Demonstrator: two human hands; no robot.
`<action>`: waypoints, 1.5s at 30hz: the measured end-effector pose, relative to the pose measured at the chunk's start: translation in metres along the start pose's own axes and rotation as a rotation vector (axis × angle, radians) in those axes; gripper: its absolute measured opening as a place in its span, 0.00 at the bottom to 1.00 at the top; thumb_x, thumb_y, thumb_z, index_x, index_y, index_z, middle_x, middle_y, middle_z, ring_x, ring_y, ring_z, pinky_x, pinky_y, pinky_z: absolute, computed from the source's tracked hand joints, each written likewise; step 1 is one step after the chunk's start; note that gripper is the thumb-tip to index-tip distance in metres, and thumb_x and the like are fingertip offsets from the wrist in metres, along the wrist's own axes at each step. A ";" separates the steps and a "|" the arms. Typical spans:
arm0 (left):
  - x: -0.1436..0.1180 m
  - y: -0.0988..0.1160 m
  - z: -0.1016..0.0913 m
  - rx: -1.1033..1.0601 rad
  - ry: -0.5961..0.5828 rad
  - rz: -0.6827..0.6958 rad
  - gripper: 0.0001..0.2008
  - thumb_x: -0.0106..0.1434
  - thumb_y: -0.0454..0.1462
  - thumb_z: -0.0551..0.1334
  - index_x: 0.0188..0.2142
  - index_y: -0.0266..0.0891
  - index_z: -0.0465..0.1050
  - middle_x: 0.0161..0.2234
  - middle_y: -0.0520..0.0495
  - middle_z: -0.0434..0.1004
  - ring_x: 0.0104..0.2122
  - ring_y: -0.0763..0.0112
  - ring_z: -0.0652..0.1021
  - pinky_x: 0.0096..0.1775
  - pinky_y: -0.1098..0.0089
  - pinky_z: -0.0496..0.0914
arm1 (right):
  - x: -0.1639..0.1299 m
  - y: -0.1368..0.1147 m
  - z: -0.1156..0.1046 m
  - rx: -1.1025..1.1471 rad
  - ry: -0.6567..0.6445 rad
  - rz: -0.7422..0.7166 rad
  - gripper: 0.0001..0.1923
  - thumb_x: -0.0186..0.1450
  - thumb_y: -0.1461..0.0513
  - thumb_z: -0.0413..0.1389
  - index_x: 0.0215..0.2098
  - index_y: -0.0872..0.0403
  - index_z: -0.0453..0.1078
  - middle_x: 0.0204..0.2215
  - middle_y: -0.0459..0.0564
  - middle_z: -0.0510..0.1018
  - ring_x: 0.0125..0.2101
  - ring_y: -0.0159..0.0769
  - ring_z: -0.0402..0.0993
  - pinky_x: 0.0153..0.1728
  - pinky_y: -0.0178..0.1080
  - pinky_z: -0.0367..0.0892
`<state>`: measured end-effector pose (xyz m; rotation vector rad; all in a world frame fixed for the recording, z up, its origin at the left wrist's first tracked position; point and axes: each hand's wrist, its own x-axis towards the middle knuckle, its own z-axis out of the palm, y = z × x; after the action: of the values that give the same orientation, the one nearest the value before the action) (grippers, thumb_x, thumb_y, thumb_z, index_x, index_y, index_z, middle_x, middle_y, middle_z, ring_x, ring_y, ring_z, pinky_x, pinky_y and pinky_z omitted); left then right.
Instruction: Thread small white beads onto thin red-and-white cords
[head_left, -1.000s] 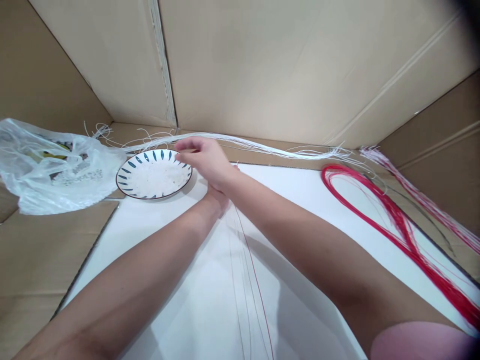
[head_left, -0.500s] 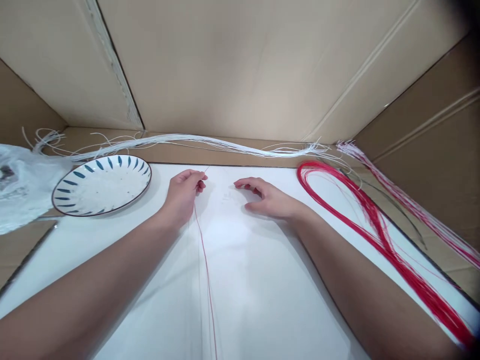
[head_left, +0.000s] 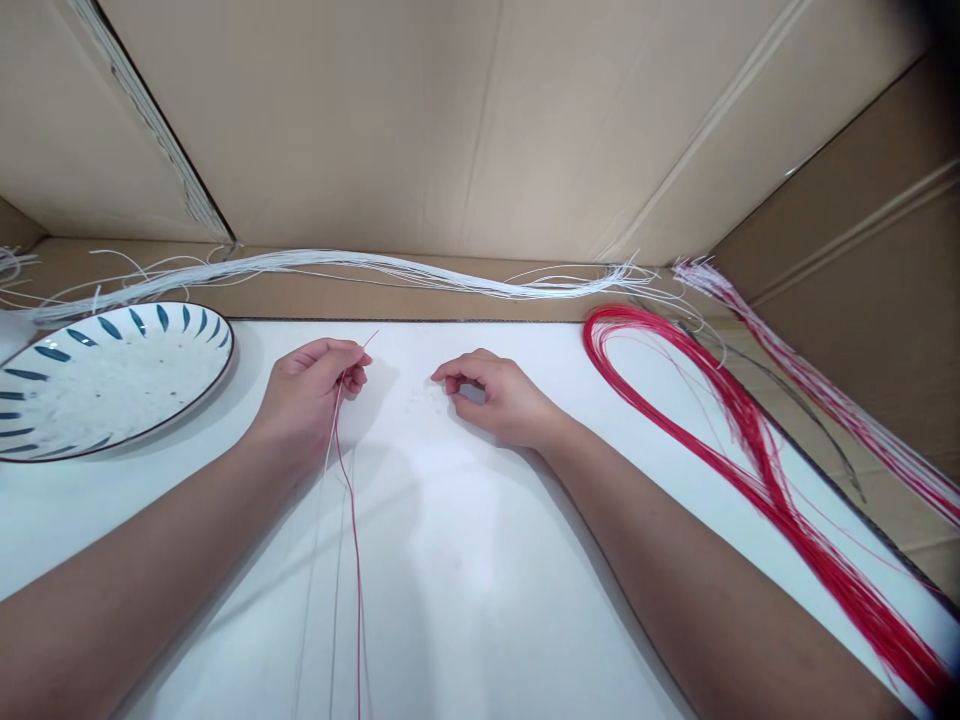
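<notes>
My left hand (head_left: 315,385) is closed in a pinch on a thin red thread (head_left: 355,540) and a whitish thread (head_left: 328,455). A short thread end sticks out past its fingertips, and both strands trail down the table toward me. My right hand (head_left: 491,395) hovers low over the table, its thumb and fingers curled together into a ring. Whether anything sits between those fingertips is too small to tell. Close by its fingertips lie several tiny clear beads (head_left: 420,402), hard to see against the white.
An oval plate (head_left: 120,375) with blue-green strokes stands at the left, holding small clear pieces. A bundle of white cords (head_left: 360,262) runs along the back. A looped red thread bundle (head_left: 637,390) lies at right, beside red-and-white cords (head_left: 825,400). Cardboard walls (head_left: 525,130) surround the table.
The view has turned right, so the plate appears farther left. My right hand's fingers have drawn together near the tiny beads. The threads stay in my left hand.
</notes>
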<state>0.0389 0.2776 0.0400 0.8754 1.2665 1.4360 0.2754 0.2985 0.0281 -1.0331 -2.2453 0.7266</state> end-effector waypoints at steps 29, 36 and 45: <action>-0.003 -0.001 0.001 0.045 -0.031 0.031 0.04 0.53 0.35 0.68 0.23 0.39 0.78 0.25 0.49 0.75 0.26 0.72 0.71 0.30 0.68 0.64 | -0.001 -0.013 0.009 -0.148 -0.006 0.059 0.19 0.63 0.70 0.53 0.50 0.53 0.73 0.38 0.49 0.79 0.45 0.45 0.70 0.53 0.49 0.62; -0.003 -0.002 0.004 0.040 -0.036 0.034 0.04 0.52 0.35 0.67 0.22 0.39 0.77 0.25 0.48 0.76 0.26 0.72 0.71 0.30 0.68 0.64 | -0.001 -0.013 0.009 -0.151 -0.006 0.003 0.19 0.63 0.67 0.56 0.53 0.51 0.70 0.45 0.51 0.80 0.50 0.47 0.70 0.56 0.51 0.60; -0.003 -0.002 0.006 0.062 -0.039 0.039 0.04 0.52 0.35 0.67 0.23 0.39 0.78 0.24 0.49 0.75 0.26 0.72 0.71 0.31 0.68 0.63 | 0.004 -0.018 0.014 -0.146 -0.003 0.009 0.16 0.64 0.69 0.56 0.49 0.50 0.71 0.44 0.48 0.83 0.49 0.46 0.71 0.57 0.51 0.59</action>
<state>0.0461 0.2762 0.0391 0.9700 1.2768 1.4097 0.2546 0.2881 0.0312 -1.1114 -2.3251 0.5751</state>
